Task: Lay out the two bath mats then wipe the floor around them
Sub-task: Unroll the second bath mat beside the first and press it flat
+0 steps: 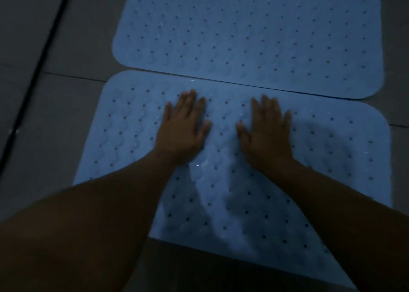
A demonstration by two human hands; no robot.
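Your left hand (183, 125) and right hand (266, 127) press the near bath mat (332, 181) at frame centre, fingers spread flat, holding nothing. The far bath mat (243, 30) already lies flat in the upper frame; wiping the floor (55, 103) remains.

Dim light, picture dark and grainy. Grey tile floor (66, 105) fills left side and far right edge. Wide dark groove (38, 70) runs diagonally down left side, top toward bottom left. Thinner grout line (73, 77) crosses leftward from it. Another grout line (398, 125) shows at right edge.
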